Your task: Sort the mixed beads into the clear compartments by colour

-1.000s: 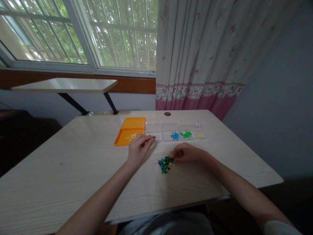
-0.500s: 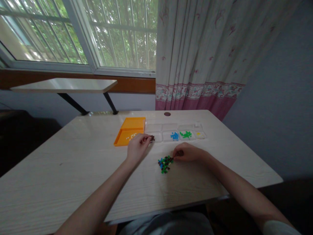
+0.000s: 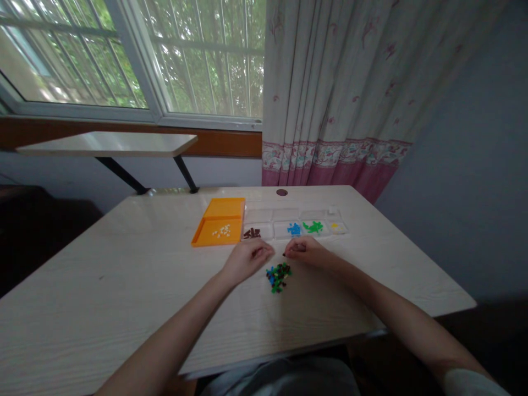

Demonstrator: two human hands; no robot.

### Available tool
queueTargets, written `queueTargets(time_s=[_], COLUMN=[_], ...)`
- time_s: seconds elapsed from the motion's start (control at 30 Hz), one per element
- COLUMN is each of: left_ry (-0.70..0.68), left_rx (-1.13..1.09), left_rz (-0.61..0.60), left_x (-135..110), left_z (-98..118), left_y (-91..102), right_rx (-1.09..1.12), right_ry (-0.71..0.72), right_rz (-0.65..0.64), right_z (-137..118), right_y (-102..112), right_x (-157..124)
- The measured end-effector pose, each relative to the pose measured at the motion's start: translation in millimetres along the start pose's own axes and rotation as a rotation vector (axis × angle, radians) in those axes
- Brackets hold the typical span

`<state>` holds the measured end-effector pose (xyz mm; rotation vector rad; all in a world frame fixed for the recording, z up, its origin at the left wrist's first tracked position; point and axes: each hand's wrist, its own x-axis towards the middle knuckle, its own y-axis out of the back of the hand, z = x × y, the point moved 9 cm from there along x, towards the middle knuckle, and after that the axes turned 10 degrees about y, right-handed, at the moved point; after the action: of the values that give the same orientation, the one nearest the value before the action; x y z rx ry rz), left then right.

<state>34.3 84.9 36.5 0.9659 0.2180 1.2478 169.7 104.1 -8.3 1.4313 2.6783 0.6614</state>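
Observation:
A small heap of mixed beads [image 3: 279, 275], black, green and blue, lies on the pale wooden table [image 3: 124, 286]. My left hand [image 3: 247, 258] hovers just left of and above the heap, fingers curled loosely; nothing shows in them. My right hand [image 3: 303, 250] is pinched, with a small dark bead at its fingertips, just above the heap's right side. Behind both hands stands a clear divided tray [image 3: 268, 215] holding brown beads [image 3: 251, 233], blue beads [image 3: 294, 228], green beads [image 3: 313, 226] and a few yellow beads [image 3: 336, 225] in separate compartments.
An orange tray [image 3: 231, 208] with several white beads [image 3: 222, 231] sits left of the clear tray. A round cable hole [image 3: 282, 192] is near the table's far edge. A second desk [image 3: 107, 143] stands under the window, and a curtain [image 3: 330, 93] hangs at the right.
My left hand left the brown beads in the clear tray's left compartment and drew back toward the heap. My right hand lifted from the heap with a dark bead pinched.

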Motion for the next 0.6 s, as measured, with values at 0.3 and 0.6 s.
queueTargets(time_s=[0.3, 0.6], left_ry=[-0.087, -0.132], left_rx=[0.067, 0.038], left_rz=[-0.089, -0.042], left_x=[-8, -9], left_z=[20, 27], left_y=[-14.5, -8.5], right_rx=[0.071, 0.022], right_ry=[-0.002, 0.013], right_rz=[0.041, 0.049], right_z=[-6, -5], right_y=[-13, -11], right_x=[1, 3])
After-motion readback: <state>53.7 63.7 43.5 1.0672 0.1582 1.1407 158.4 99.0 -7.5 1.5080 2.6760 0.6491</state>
